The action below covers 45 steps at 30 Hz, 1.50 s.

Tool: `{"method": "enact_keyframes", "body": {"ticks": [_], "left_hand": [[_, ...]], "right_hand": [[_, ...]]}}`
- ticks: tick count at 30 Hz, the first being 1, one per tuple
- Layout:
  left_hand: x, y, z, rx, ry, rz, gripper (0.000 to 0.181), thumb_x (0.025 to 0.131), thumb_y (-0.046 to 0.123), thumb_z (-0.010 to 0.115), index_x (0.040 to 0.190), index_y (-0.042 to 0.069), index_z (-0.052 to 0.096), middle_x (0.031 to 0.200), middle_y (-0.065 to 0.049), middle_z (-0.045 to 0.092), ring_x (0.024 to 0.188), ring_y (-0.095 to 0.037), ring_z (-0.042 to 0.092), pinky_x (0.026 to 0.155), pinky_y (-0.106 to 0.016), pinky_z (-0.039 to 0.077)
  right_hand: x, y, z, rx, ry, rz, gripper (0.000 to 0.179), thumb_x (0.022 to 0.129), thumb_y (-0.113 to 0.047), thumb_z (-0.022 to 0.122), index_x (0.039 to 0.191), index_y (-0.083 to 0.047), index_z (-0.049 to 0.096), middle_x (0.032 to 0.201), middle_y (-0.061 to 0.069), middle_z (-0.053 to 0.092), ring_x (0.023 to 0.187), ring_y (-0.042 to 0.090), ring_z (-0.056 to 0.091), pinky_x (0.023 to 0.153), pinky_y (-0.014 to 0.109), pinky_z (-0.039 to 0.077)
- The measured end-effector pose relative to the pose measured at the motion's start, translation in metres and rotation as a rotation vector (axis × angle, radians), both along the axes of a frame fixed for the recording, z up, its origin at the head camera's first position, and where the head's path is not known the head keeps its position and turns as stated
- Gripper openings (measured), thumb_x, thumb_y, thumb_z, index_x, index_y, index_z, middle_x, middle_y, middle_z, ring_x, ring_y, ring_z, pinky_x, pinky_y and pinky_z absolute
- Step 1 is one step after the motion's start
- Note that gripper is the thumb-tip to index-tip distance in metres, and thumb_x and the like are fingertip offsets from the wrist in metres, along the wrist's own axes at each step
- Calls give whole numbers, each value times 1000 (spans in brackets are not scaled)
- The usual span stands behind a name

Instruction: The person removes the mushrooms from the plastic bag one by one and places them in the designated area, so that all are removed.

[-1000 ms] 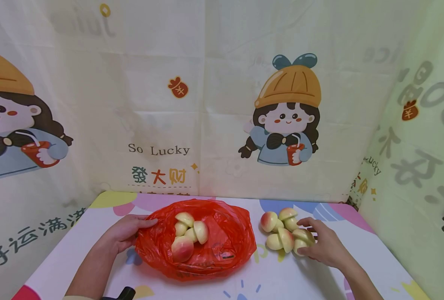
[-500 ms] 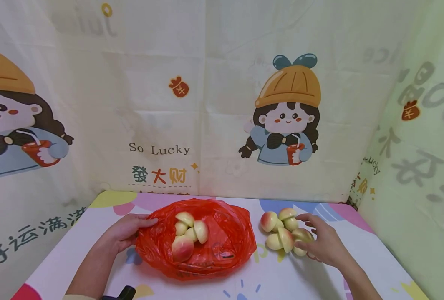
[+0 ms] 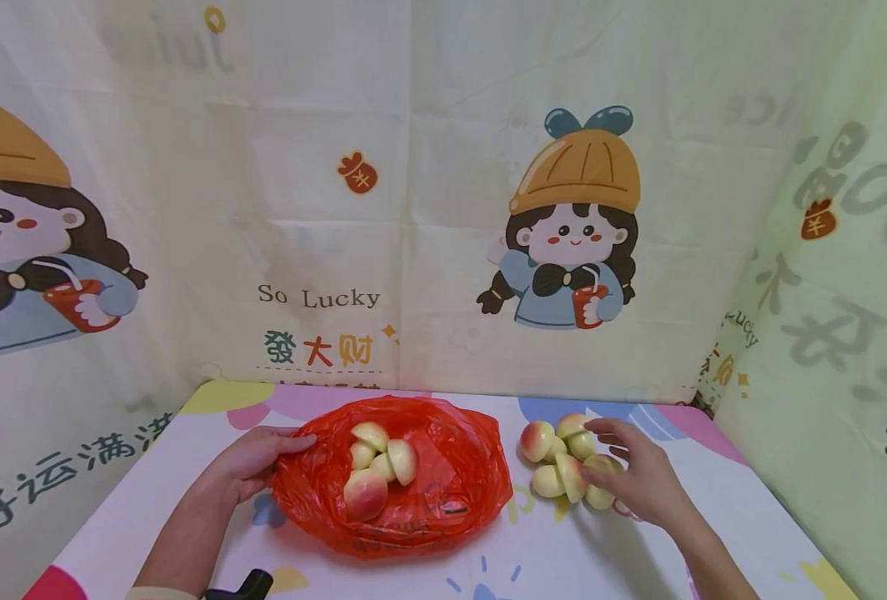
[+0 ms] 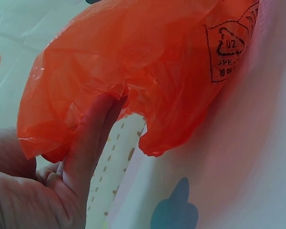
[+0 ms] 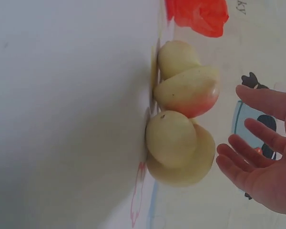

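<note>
My left hand (image 3: pixel 252 462) pinches the left rim of a red plastic bag (image 3: pixel 458 450), thumb on one side of the film and fingers on the other, as the left wrist view shows. The bag lies with its mouth spread wide. Inside it are cream toy mushrooms (image 3: pixel 401 463), one with a pink cap (image 3: pixel 365 495). To the right of the bag, several more cream-and-pink toy mushrooms (image 3: pixel 571 477) sit in a cluster. My right hand (image 3: pixel 642 475) hovers at that cluster's right side. Its fingers are spread and bent a little, apart from the mushrooms in the right wrist view.
The white table (image 3: pixel 383 579) carries a coloured pattern. Printed cloth (image 3: pixel 443 208) hangs behind it and on both sides. A black object (image 3: pixel 248 586) juts in at the bottom edge near the left forearm.
My right hand has drawn up slightly from the nearest mushroom, its fingers moving away from around it. The left hand, the bag and the mushrooms keep their places.
</note>
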State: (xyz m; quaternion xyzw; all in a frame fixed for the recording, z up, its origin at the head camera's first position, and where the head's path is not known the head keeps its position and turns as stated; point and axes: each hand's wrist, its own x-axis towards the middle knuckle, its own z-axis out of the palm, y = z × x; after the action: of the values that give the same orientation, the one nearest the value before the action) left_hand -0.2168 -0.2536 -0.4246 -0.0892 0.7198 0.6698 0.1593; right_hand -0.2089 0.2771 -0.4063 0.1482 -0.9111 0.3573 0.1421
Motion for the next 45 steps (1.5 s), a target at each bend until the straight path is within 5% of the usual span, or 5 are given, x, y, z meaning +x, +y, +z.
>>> {"method": "enact_keyframes", "body": {"ticks": [17, 25, 45], "left_hand": [[0, 0, -1, -1, 2, 8, 58, 104, 25, 65, 149, -7, 49, 109, -10, 76, 91, -26, 77, 81, -43, 66], [1, -1, 0, 11, 7, 1, 54, 103, 23, 65, 147, -7, 53, 107, -10, 76, 90, -26, 77, 81, -42, 66], [0, 0, -1, 19, 2, -3, 56, 103, 23, 65, 148, -7, 51, 108, -10, 76, 90, -27, 78, 81, -42, 66]], "right_hand": [[-1, -28, 13, -105, -159, 12, 60, 83, -14, 89, 136, -8, 61, 135, 14, 66, 127, 36, 63, 106, 49, 55], [-2, -40, 18, -167, -187, 56, 58, 83, -7, 87, 134, -6, 61, 135, 14, 65, 127, 37, 63, 107, 49, 54], [-7, -68, 26, -217, -252, 66, 58, 83, -20, 89, 136, -17, 63, 137, 10, 65, 127, 35, 64, 104, 50, 57]]}}
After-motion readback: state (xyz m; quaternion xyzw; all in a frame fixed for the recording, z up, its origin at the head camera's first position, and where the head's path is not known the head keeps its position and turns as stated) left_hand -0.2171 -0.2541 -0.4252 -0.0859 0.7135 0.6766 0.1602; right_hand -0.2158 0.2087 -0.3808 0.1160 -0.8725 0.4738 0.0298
